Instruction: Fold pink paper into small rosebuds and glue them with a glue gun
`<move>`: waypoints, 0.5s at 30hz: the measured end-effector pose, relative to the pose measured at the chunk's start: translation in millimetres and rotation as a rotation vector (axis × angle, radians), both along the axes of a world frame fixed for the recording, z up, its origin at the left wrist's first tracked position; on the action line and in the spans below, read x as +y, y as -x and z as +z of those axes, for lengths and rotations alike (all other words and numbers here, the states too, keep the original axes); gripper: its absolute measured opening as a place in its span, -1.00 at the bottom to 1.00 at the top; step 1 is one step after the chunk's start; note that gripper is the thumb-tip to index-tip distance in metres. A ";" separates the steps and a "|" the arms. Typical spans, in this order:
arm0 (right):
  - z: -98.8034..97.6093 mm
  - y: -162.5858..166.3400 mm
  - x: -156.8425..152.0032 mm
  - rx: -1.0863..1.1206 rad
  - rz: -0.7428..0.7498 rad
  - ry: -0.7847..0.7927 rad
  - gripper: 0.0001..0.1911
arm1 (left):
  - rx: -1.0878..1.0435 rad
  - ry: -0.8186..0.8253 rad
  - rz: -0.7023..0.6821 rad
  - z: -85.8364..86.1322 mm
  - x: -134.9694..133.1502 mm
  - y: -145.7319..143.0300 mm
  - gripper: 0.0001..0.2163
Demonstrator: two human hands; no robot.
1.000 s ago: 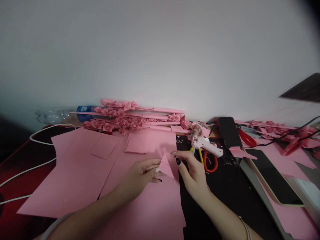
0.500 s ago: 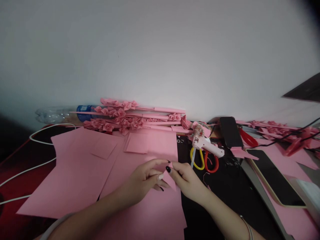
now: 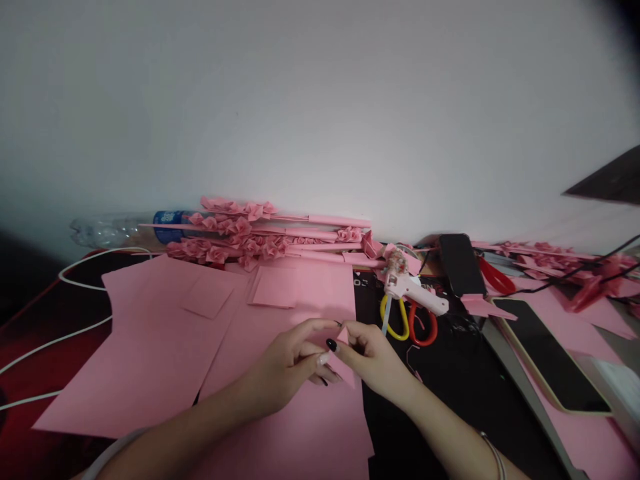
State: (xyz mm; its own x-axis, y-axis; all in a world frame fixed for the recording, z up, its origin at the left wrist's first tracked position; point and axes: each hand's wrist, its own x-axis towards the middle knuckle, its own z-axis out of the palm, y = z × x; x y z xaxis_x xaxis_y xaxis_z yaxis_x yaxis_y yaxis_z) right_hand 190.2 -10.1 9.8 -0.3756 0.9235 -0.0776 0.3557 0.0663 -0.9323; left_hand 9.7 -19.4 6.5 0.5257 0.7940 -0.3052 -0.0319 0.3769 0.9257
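At lower centre, left hand (image 3: 283, 360) and right hand (image 3: 376, 360) pinch pink paper (image 3: 345, 371), apparently folded; glue gun (image 3: 417, 293) right of centre

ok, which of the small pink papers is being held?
The folded piece, between the left hand and right hand. The squares farther back lie flat on larger sheets.

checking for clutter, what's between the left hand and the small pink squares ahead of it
The head view shows only bare pink sheet between the left hand and pink squares.
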 end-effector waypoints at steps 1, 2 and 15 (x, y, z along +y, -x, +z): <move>1.3 0.7 -0.3 0.005 0.004 0.009 -0.62 | 0.007 -0.007 -0.001 1.6 -0.2 -0.6 -0.65; 2.3 1.2 -0.8 0.020 0.016 0.020 -0.64 | 0.010 -0.012 -0.003 3.0 -0.4 -1.0 -0.65; -3.3 0.8 -0.7 0.108 0.002 0.007 -0.62 | -0.030 -0.031 0.025 -2.4 0.2 1.7 -0.66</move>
State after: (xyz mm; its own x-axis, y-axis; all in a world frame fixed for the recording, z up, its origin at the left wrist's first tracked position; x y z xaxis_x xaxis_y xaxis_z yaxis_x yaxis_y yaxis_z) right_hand 189.5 -10.8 6.5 -0.3840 0.9224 -0.0427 0.2529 0.0606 -0.9656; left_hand 7.9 -19.1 4.0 0.5142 0.8158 -0.2648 -0.0689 0.3470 0.9353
